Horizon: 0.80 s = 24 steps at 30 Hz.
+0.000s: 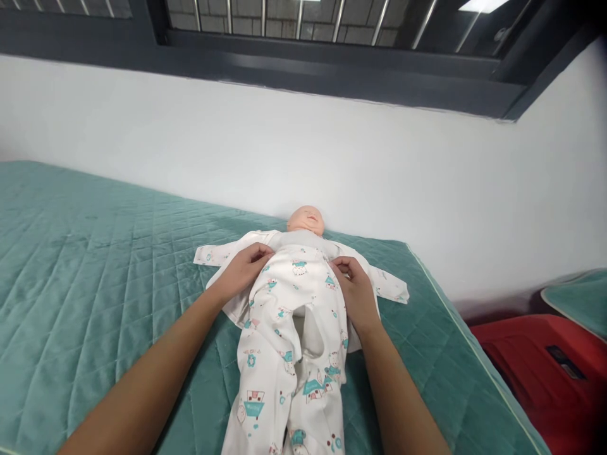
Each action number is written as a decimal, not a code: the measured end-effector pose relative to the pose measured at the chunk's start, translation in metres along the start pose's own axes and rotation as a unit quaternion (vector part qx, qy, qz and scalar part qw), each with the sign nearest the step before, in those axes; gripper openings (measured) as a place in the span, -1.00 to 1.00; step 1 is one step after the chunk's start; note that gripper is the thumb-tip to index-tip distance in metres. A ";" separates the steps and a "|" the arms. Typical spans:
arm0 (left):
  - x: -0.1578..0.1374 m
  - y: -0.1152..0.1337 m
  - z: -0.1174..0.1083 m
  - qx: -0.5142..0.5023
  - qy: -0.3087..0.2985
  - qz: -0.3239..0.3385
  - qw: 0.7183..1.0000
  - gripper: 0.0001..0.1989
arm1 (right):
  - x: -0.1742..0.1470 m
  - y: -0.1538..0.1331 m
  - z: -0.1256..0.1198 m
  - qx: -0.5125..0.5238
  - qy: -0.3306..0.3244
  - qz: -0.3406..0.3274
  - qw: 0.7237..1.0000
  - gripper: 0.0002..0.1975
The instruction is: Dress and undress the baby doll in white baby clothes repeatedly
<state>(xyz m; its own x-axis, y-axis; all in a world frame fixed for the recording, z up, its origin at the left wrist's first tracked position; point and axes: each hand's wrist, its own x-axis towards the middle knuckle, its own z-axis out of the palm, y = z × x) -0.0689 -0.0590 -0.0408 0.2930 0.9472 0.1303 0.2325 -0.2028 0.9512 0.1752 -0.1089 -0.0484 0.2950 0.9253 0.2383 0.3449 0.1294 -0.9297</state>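
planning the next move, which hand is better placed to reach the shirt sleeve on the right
Probably the right hand: it is at the trousers, close to that sleeve, while the left hand is on the other side of the doll.

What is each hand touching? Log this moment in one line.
left hand: at waist of printed pants | right hand: at waist's opposite side | doll: face up on green quilted cover | shirt: open, sleeves spread

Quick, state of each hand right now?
Left hand: curled against the white, teal-printed cloth trousers; whether its grip is closed cannot be told.
Right hand: curled against the trousers' other side; grip likewise unclear.
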 end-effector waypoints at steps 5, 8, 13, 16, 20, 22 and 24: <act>0.003 -0.002 -0.005 0.006 -0.040 -0.010 0.999 -0.67 | 0.002 0.003 0.001 0.025 -0.014 0.011 1.000 -0.69; 0.005 -0.003 -0.007 0.004 -0.054 -0.027 0.998 -0.68 | 0.002 0.003 0.000 0.047 -0.038 0.032 0.998 -0.67; 0.005 -0.004 -0.009 0.002 -0.077 -0.016 0.997 -0.69 | 0.001 0.004 -0.002 0.025 -0.045 0.027 0.998 -0.68; 0.007 -0.010 -0.006 0.050 -0.032 0.023 0.998 -0.69 | 0.003 0.004 -0.002 -0.008 -0.024 0.012 1.000 -0.70; 0.012 -0.020 0.002 0.092 0.057 0.021 0.994 -0.70 | 0.009 0.007 0.000 -0.034 -0.001 0.017 0.999 -0.70; 0.015 -0.024 0.004 0.087 0.087 0.011 0.992 -0.71 | 0.012 0.009 0.001 -0.019 -0.001 0.034 0.999 -0.69; 0.016 -0.026 0.004 0.068 0.085 -0.001 0.994 -0.71 | 0.015 0.011 0.000 0.024 -0.008 0.059 0.998 -0.67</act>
<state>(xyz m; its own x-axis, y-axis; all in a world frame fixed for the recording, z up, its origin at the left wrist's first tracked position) -0.0669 -0.0399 -0.0647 0.1347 0.9734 0.1853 0.3600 -0.2223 0.9061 0.1830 -0.0939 -0.0547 0.3166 0.9408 0.1212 0.2643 0.0352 -0.9638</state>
